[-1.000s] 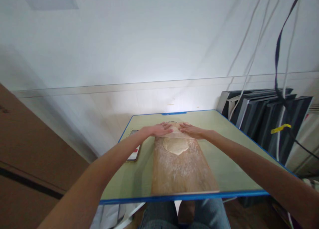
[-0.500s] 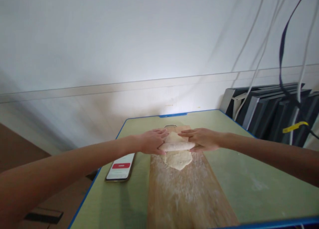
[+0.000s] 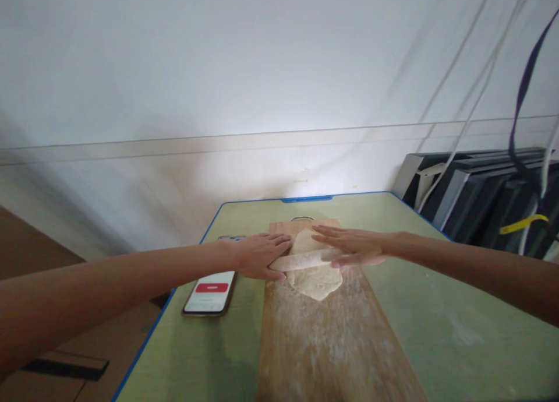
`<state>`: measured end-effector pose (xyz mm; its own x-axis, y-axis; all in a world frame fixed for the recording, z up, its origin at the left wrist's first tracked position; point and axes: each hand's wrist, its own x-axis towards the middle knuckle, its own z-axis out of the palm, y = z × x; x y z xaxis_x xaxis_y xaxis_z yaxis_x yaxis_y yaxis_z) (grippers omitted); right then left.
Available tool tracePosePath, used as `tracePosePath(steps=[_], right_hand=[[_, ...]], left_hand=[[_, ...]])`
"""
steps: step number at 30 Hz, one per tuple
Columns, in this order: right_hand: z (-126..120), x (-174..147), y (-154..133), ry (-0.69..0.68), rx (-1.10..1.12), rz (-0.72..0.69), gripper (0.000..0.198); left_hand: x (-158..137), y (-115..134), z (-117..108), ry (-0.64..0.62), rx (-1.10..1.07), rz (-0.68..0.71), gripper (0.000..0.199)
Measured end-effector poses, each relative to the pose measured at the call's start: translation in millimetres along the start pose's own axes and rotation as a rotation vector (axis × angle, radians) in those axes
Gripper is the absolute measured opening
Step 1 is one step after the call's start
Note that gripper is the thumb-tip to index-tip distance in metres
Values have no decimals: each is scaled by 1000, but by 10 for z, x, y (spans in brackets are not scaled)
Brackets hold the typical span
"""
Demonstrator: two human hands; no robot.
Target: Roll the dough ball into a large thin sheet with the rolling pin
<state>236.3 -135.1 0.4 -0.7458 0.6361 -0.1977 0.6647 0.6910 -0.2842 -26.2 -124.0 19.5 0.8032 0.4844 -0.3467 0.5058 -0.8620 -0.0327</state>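
A pale, floury rolling pin (image 3: 305, 260) lies across a flattened sheet of dough (image 3: 318, 281), tilted slightly with its right end farther away. My left hand (image 3: 261, 255) rests on the pin's left end, fingers stretched out and thumb on the near side. Over the right end lies my right hand (image 3: 351, 244), its fingers extended flat above the dough and its thumb low beside the pin. Both hands are open, and their palms hide the pin's ends. Beneath the dough is a long wooden board (image 3: 327, 344), dusted with flour.
A phone (image 3: 209, 297) with a lit screen lies left of the board, partly under my left forearm. The green table (image 3: 437, 309) has a blue edge. Dark flat panels (image 3: 489, 198) lean at the right, with cables (image 3: 522, 99) hanging before them. A white wall (image 3: 262, 70) rises behind.
The pin has turned slightly, its left end now nearer to me. My left hand has shifted left and a bit nearer with it. The view has moved slightly.
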Motion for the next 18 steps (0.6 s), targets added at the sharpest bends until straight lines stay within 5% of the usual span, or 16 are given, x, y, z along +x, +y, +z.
tracePosePath(steps=[12,18], right_hand=[[178,99,35,86,36,135,77],[301,53,-56,262,-116,201,81]], left_hand=[[133,-50,157,141,-222,-12,77],[90,47,250,253,-214,-34,72]])
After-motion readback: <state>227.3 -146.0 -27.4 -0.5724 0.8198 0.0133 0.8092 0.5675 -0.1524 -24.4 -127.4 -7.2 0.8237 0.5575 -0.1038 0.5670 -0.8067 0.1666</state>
